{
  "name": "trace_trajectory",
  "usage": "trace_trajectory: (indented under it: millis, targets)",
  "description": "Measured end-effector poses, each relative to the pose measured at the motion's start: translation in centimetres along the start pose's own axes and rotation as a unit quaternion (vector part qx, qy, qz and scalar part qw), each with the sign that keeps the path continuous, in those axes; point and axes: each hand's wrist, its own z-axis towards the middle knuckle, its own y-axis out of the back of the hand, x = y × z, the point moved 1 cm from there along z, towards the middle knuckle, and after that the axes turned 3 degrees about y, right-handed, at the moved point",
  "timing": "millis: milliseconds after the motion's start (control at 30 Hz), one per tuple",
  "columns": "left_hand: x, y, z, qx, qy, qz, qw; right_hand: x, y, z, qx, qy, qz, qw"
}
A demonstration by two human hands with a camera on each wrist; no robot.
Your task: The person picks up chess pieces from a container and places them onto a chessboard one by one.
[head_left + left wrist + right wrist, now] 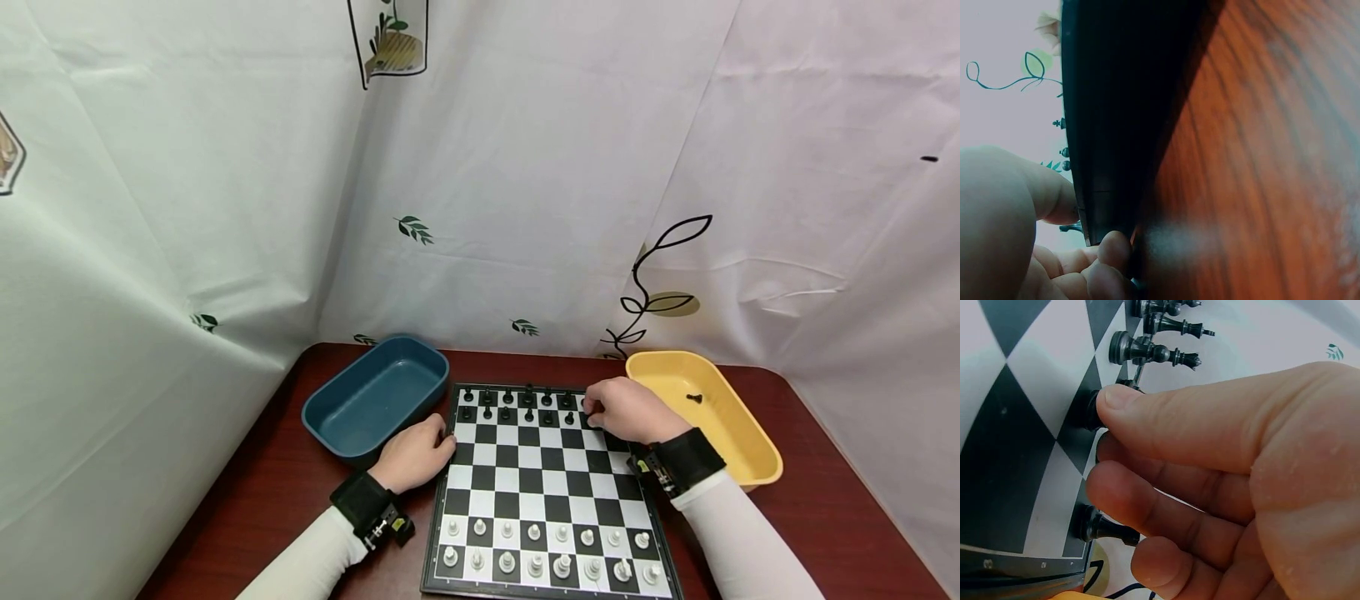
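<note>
Right hand (628, 410) pinches a black pawn (1092, 410) at board's (525, 487) far right corner; left hand (413, 454) grips board edge. One black piece (694, 398) in yellow tray (750, 454); most still on board.

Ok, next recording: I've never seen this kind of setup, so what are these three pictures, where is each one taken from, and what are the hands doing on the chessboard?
No machine here: a person works with bare hands and wears three cameras. The wide picture comes from the head and looks down at a reddish wooden table. The other two come from the wrist straps.

On the table lies a chessboard, black pieces at the far rows, white pieces at the near rows. A blue tray stands left of it. A yellow tray stands right, with one black piece inside.

The left hand grips the board's left edge; its wrist picture shows that dark edge close up. The right hand pinches a black pawn at the far right corner.
</note>
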Motion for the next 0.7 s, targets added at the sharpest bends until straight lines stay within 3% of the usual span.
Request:
trace_trajectory:
  millis: [433,700]
  targets:
    - [0.0,-0.1,0.1,-0.001,-0.002,-0.001,1.0000,0.1,-0.2,0.0,0.004,-0.004,-0.010,1.000]
    - [-0.1,0.0,0.0,-0.002,0.000,-0.002,1.0000,-0.1,0.9,-0.4,-0.013,-0.008,-0.017,1.000]
